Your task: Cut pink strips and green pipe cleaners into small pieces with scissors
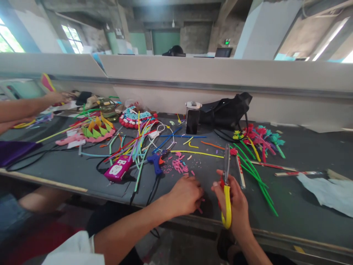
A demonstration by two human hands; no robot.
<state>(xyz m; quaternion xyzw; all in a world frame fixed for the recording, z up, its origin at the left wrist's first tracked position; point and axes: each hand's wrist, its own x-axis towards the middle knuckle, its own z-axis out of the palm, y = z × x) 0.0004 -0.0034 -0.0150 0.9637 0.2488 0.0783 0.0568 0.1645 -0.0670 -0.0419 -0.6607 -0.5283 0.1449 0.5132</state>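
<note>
My right hand [234,200] is closed around scissors [226,184] with yellow and red handles, their blades pointing up and away. The blades look nearly together. My left hand [187,195] rests low over the table near its front edge, fingers curled under and largely hidden. Small pink pieces [200,210] show just beside those fingertips. Just beyond my left hand lies a heap of short pink pipe-cleaner pieces [180,165]. A blue glue gun [156,163] sits left of the heap. Green pipe cleaners [255,171] lie to the right of the scissors.
A magenta box [118,168], loose pipe cleaners [138,141] and cables spread leftward. At the back stand a bottle [192,117] and a black bag [226,112]. Pipe-cleaner flowers [261,140] lie at right. Another person's arm [27,106] reaches in at far left.
</note>
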